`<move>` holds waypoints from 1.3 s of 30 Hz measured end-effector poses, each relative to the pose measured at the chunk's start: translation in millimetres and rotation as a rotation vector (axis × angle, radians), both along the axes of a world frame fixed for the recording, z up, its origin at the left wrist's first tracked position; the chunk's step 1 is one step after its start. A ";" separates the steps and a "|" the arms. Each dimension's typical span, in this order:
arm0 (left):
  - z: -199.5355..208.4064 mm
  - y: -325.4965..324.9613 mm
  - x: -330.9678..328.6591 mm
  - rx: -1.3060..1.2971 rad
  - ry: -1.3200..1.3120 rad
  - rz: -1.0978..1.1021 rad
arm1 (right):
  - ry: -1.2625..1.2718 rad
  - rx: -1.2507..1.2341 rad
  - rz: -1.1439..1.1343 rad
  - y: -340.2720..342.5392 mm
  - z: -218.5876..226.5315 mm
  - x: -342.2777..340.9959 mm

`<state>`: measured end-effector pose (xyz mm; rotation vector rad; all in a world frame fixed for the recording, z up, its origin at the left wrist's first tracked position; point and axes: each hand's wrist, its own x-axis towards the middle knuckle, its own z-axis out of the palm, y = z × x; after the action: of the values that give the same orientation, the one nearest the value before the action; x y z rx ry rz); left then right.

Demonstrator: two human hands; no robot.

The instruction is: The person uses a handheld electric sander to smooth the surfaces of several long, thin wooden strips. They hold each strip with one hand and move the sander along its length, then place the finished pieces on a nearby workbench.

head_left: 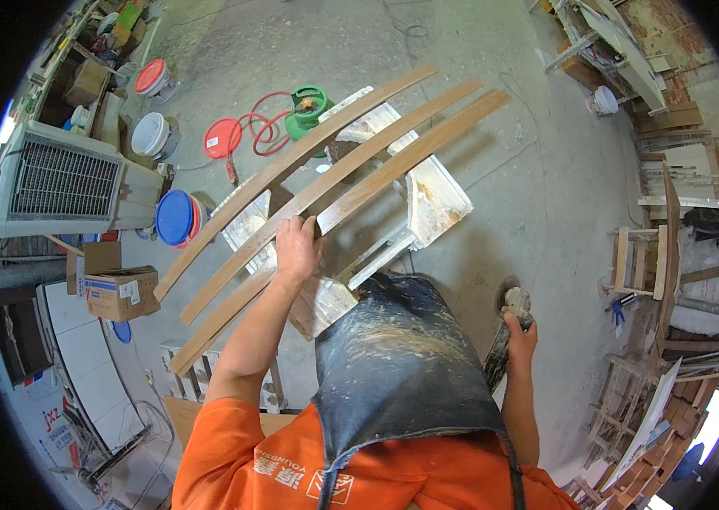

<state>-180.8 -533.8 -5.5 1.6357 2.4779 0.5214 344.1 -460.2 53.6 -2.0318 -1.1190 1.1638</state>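
Observation:
Three long, slightly curved wooden strips lie side by side across a white, stained stand [440,204] in front of me. My left hand [298,248] grips the nearest wooden strip [427,146] near its middle, with fingertips reaching toward the middle wooden strip [376,150]. Beyond these lies the farthest wooden strip [325,132]. Low at my right side, my right hand [521,340] is closed around a dusty angle grinder [514,303], its round disc end pointing away from me. The hand hides part of the grinder's body.
A green gas cylinder [306,112] with a red hose [267,146] stands beyond the strips. Lidded buckets [175,218], a cardboard box [121,293] and a large air cooler [62,183] are on the left. Stacked boards and wooden frames [638,263] line the right side. Thin cables cross the floor.

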 end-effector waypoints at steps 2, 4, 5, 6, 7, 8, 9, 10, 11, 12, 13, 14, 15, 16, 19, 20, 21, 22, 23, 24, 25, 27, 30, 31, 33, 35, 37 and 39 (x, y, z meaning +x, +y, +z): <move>3.5 -4.2 2.3 0.025 -0.029 -0.018 | 0.008 -0.019 0.004 -0.9 5.2 -1.9; 8.7 -9.0 5.7 0.055 -0.141 -0.008 | 0.033 -0.030 0.007 -2.3 7.7 -1.8; 11.3 -10.7 7.1 0.073 -0.233 0.013 | 0.059 -0.031 0.011 -1.7 5.3 0.9; 14.0 -11.4 9.4 0.094 -0.326 0.037 | 0.085 -0.029 0.018 0.9 3.5 3.5; 16.6 -12.6 13.4 0.080 -0.361 0.032 | 0.087 -0.008 -0.002 1.6 -0.2 6.8; 19.2 -14.3 19.3 0.067 -0.397 0.028 | 0.088 0.012 -0.020 1.4 -5.2 11.0; 21.8 -17.6 24.9 0.053 -0.428 0.028 | 0.095 0.031 -0.035 4.1 -8.8 12.2; 20.5 -24.7 33.4 0.030 -0.464 0.038 | 0.090 -0.013 -0.075 7.8 -4.0 6.2; 21.3 -32.8 43.1 -0.016 -0.494 0.071 | 0.083 -0.057 -0.114 11.0 3.1 0.6; 17.5 -40.0 51.0 0.002 -0.496 0.047 | 0.074 -0.100 -0.154 15.3 8.2 -3.5; 14.5 -47.0 59.4 0.019 -0.501 0.025 | 0.062 -0.109 -0.126 19.4 7.2 -2.0; 11.8 -51.1 68.4 0.021 -0.550 0.045 | 0.049 -0.117 -0.095 24.7 6.3 1.4; 16.7 -55.6 75.1 -0.049 -0.531 0.059 | 0.037 -0.129 -0.055 30.0 3.9 3.6; 15.3 -58.2 81.3 -0.043 -0.536 0.061 | 0.032 -0.104 -0.038 34.1 0.9 6.9; 0.0 -63.7 94.8 0.023 -0.477 0.065 | 0.079 -0.049 0.028 45.0 -11.3 18.4; -6.7 -65.1 96.0 0.063 -0.395 0.042 | 0.127 -0.040 0.049 50.9 -12.8 23.8; -9.7 -65.6 98.0 0.090 -0.314 0.019 | 0.174 -0.040 0.067 54.5 -15.4 24.9; -6.6 -66.7 101.6 0.067 -0.293 0.048 | 0.210 -0.054 0.074 57.0 -11.6 18.0; -2.0 -67.8 105.8 0.045 -0.270 0.080 | 0.247 -0.070 0.084 61.0 -1.5 8.1; -1.1 -71.1 109.4 0.031 -0.263 0.101 | 0.286 -0.088 0.095 66.7 5.1 -0.9; 2.5 -77.0 112.1 0.019 -0.257 0.114 | 0.290 -0.104 0.118 69.6 7.8 -4.0; 6.5 -84.7 121.2 0.034 -0.234 0.188 | 0.303 -0.132 0.156 83.4 3.0 -9.8; 35.3 -124.0 123.5 0.039 -0.252 0.344 | 0.348 -0.037 0.237 81.3 17.4 -38.5; 44.8 -147.7 121.2 0.024 -0.248 0.377 | 0.375 0.033 0.267 75.8 28.6 -51.2; 47.9 -220.5 116.4 -0.096 -0.196 0.465 | 0.411 0.081 0.286 58.0 43.1 -68.4; 49.3 -293.3 107.9 -0.126 -0.146 0.534 | 0.428 0.090 0.301 46.6 43.0 -71.9; 42.6 -357.5 97.5 -0.189 -0.027 0.542 | 0.429 0.046 0.316 29.9 41.0 -88.3; 32.5 -395.0 83.5 -0.197 0.033 0.481 | 0.398 0.003 0.318 3.6 43.6 -99.3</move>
<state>-97.4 -928.8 27.0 0.9826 2.8438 0.2820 244.9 -456.6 97.2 -1.5551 -1.2570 1.6334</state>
